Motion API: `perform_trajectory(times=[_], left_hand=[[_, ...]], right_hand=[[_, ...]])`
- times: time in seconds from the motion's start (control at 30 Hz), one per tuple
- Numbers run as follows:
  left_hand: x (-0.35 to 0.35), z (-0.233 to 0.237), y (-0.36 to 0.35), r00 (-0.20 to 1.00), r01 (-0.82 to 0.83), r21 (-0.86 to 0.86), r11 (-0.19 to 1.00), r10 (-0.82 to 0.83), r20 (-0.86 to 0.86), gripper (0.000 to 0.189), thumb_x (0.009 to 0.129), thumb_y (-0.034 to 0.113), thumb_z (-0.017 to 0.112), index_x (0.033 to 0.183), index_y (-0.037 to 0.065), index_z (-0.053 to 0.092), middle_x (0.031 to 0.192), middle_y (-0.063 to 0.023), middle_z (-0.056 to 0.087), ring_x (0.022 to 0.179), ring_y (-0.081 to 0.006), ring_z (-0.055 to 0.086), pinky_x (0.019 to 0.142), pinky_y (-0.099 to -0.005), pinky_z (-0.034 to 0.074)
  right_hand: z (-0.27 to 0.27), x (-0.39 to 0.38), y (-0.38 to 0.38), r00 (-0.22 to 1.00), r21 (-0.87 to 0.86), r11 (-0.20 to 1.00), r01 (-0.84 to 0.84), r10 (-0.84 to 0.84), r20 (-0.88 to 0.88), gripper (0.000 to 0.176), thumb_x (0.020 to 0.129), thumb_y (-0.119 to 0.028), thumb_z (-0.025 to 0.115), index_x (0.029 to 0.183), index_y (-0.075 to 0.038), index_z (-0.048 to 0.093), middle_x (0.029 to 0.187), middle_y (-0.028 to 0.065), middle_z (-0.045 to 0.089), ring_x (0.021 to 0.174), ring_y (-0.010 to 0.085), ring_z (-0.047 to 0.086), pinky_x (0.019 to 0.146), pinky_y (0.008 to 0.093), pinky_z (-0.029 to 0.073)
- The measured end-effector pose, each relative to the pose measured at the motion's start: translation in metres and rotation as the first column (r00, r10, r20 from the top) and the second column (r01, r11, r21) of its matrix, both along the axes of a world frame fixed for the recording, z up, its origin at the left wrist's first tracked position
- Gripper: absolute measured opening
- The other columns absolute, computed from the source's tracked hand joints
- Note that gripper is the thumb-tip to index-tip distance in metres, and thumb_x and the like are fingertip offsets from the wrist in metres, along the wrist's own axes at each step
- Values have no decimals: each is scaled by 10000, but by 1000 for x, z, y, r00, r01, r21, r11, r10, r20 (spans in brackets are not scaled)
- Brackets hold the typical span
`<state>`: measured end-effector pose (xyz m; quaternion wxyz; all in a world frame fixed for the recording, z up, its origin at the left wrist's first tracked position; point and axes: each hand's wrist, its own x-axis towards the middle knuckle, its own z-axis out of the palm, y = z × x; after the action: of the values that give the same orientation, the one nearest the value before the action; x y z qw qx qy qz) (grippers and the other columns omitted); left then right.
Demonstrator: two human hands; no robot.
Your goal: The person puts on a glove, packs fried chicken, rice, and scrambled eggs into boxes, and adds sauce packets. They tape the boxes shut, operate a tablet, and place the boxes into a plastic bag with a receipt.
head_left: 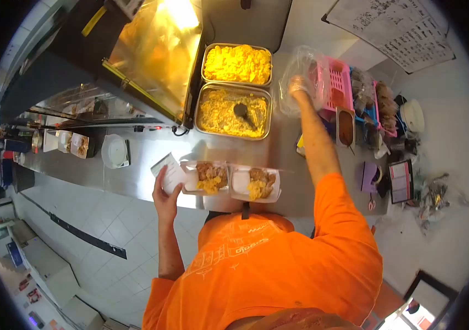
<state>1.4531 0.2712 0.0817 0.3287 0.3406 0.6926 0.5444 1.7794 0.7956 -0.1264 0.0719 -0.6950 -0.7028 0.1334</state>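
Note:
My left hand grips a white printed cardboard flap, thumb on one side and fingers on the other. The flap adjoins a takeaway box that holds brown fried pieces and yellow food. Beside it stands a second open box with similar food. My right hand reaches far across the counter into a clear plastic bag; its fingers are blurred behind the plastic, and I cannot tell what they hold.
Two metal trays of yellow food stand behind the boxes, the nearer with a black scoop. Right are a pink basket and a sauce container. A lit glass cabinet stands left, near a round white container.

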Motion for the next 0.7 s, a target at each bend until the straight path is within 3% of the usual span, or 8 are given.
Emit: perform_trajectory(times=[0.07,0.17,0.2,0.3,0.4,0.6,0.67,0.7], left_hand=[[20,3,4,999,-49,-5,999,49,-4,680,793,-90,701,1420,-11,450,1397,-138,515,1267,-229,502,1063,-357,432],[44,3,9,996,-92,-52,994,92,7,678,793,-92,703,1419,-6,455,1396,-126,517,1256,-220,512,1050,-350,445],[51,3,11,992,-113,-71,991,117,48,678,792,-94,702,1418,-2,458,1394,-118,518,1244,-217,522,1045,-346,449],[66,3,17,984,-149,-98,984,157,81,675,794,-92,701,1417,4,460,1380,-125,524,1234,-215,531,1042,-344,453],[74,6,27,985,-145,-107,984,153,73,675,796,-90,700,1419,9,460,1370,-135,526,1228,-218,536,1040,-347,457],[61,-2,42,998,-50,-61,997,52,27,675,796,-69,712,1418,0,458,1370,-150,524,1235,-234,530,1043,-353,455],[50,0,44,999,-30,-35,999,29,-38,668,798,-62,716,1413,-4,463,1374,-147,526,1239,-233,528,1040,-354,457],[46,2,42,996,-34,-20,999,32,-79,662,800,-59,718,1410,-5,466,1376,-144,528,1241,-232,526,1038,-355,459]], right_hand=[[5,47,25,1000,-98,995,-3,5,16,397,759,-180,643,1146,-107,695,1184,186,667,1107,375,636,931,450,522],[32,55,23,974,-248,956,-156,191,123,509,727,-223,703,1229,-162,657,1266,176,631,1175,354,605,983,434,501],[26,57,18,977,-152,969,-193,203,56,575,700,-295,753,1255,-198,641,1278,161,629,1155,342,617,978,428,504],[13,52,23,984,-224,961,-162,175,42,522,704,-334,771,1197,-192,677,1209,158,665,1103,323,644,943,416,519],[3,61,39,983,-202,972,-119,87,-160,443,723,-379,773,1106,-162,720,1077,158,710,1012,314,677,891,403,529],[89,95,6,888,56,989,136,-97,-449,353,777,-327,744,1041,-92,745,982,154,736,854,285,709,756,394,546],[153,98,-40,714,-18,988,156,-126,-689,340,811,-304,738,1063,-76,724,951,98,732,805,222,690,715,357,544],[164,99,-65,490,-113,984,136,-166,-856,301,824,-264,737,1054,-71,712,932,74,716,803,188,671,707,333,537]])
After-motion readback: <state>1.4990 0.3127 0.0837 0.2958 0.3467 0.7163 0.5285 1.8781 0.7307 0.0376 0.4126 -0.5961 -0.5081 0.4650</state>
